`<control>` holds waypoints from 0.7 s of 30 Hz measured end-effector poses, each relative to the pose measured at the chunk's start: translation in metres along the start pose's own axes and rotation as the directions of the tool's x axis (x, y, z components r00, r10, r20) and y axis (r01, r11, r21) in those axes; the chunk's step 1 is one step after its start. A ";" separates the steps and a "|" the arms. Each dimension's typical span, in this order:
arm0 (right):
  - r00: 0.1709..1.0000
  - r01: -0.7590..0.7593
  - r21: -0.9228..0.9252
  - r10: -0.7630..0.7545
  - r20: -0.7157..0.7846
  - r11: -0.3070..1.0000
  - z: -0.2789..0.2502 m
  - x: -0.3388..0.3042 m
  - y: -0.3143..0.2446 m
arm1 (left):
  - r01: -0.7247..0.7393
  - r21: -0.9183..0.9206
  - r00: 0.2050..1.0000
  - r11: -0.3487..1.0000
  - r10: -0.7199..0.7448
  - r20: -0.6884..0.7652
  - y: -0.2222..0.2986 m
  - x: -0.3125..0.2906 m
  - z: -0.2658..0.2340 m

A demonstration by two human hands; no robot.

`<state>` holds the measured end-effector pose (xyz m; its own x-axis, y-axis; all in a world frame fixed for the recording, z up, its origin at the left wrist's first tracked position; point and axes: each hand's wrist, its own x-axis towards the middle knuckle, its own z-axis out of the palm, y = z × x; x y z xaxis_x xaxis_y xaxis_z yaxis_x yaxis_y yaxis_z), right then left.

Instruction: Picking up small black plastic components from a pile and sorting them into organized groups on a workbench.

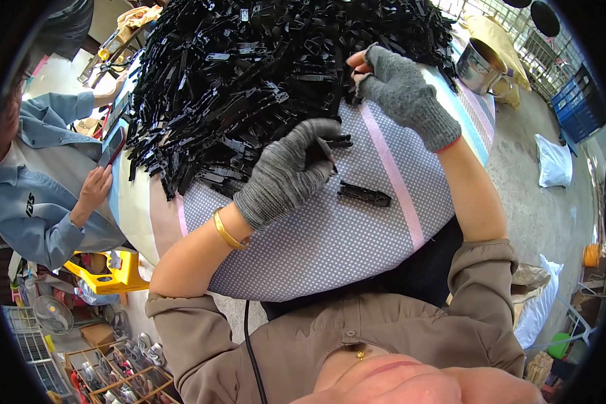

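A large heap of narrow black plastic pieces (229, 81) covers the far part of the table. My left hand (286, 176), in a grey knitted fingerless glove, is curled at the heap's near edge; whatever lies between its fingers is too dark to make out. My right hand (405, 95), gloved alike, reaches the heap's right side with thumb and fingers pinched together. Something black shows under those fingertips, but its shape is lost against the heap. One black plastic piece (363, 194) lies apart on the dotted cloth (316, 252), right of my left hand.
At the left of the table sits a person in a blue shirt (44, 168), one hand by a phone (112, 147). A metal can (481, 64) stands at the far right edge. A yellow stool (111, 273) and a shoe rack (118, 374) are at lower left; blue crates (576, 101) stand right.
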<state>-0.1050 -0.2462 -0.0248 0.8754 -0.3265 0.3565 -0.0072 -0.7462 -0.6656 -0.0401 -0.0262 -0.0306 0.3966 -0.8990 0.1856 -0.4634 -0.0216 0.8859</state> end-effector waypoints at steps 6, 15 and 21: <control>0.984 -0.111 0.462 0.031 0.177 0.880 0.004 -0.013 -0.021 | -0.102 0.591 0.989 0.800 0.018 0.146 0.008 -0.008 -0.009; 0.934 -0.342 0.604 0.189 0.303 0.720 0.003 -0.025 -0.040 | 0.277 -0.101 0.960 0.956 -0.280 -0.017 0.021 0.001 -0.016; 0.895 -0.443 0.648 0.268 0.357 0.619 0.005 -0.026 -0.042 | 0.284 -0.211 0.949 0.936 -0.306 -0.081 0.024 0.001 -0.012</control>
<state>-0.1252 -0.2038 -0.0093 0.9540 -0.2849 -0.0929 -0.0792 0.0591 -0.9951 -0.0413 -0.0218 -0.0042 0.5822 -0.8108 -0.0603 -0.1543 -0.1830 0.9709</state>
